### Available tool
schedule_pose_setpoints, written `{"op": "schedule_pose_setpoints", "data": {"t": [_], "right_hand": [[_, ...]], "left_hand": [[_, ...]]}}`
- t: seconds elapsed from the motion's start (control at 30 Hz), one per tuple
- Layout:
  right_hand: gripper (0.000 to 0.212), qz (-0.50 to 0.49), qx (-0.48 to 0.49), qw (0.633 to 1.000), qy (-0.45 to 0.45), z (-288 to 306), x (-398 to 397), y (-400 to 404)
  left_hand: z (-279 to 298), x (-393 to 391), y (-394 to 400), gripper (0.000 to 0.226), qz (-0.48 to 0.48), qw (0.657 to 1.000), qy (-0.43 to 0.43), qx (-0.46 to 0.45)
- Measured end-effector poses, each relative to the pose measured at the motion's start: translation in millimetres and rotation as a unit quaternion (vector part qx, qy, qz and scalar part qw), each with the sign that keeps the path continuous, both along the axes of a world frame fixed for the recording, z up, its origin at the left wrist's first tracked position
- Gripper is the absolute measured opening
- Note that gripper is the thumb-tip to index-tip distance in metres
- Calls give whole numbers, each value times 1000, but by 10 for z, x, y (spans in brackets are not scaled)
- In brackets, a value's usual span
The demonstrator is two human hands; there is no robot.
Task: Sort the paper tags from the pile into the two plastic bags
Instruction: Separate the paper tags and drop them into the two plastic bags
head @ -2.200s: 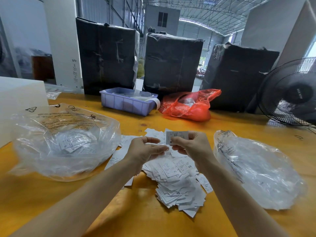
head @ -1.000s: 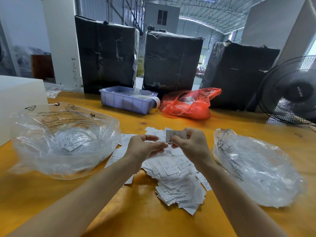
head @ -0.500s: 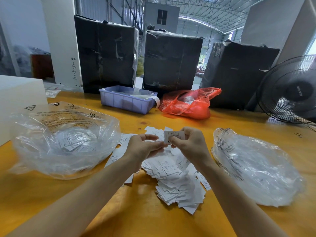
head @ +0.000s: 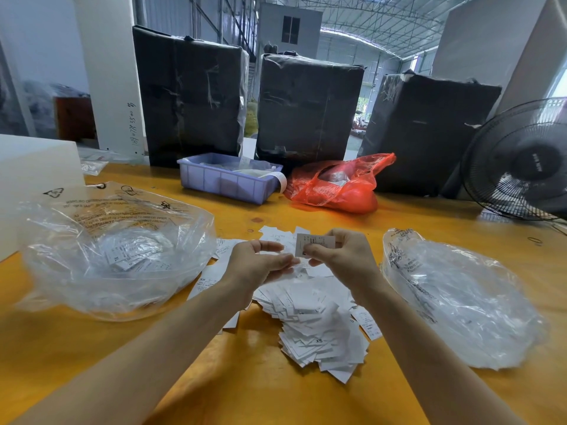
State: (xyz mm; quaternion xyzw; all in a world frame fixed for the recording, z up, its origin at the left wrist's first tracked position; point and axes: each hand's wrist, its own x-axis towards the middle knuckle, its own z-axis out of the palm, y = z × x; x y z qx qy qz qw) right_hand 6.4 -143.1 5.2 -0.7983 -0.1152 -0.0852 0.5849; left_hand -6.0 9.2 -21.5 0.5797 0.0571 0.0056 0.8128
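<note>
Above the pile of paper tags [head: 310,314], the right hand [head: 343,256] pinches one tag [head: 313,242]; the left hand [head: 257,265] hovers, loosely curled and empty. Its size letter is best read before choosing a bag.

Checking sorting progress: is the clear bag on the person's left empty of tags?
No. Several white paper tags lie inside the left plastic bag, visible through its clear film.

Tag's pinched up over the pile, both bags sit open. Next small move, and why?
Probably read the size, then carry the small white paper tag sideways to the matching bag. The right hand pinches it above the white tag pile; the left clear plastic bag already holds tags; the right clear plastic bag's contents are unclear.
</note>
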Motion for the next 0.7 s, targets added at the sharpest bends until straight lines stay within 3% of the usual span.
{"op": "schedule_pose_setpoints", "data": {"t": [0.27, 0.43, 0.7], "right_hand": [[18, -9, -15, 1000, 3, -31, -6, 16], [14, -22, -36, 999, -21, -48, 5, 14], [14, -12, -79, 996, -29, -83, 22, 39]], "left_hand": [[-6, 12, -18, 32, -6, 1000, -5, 11], [6, -2, -17, 50, -10, 1000, -7, 17], [-11, 20, -6, 21, 9, 1000, -12, 24]]}}
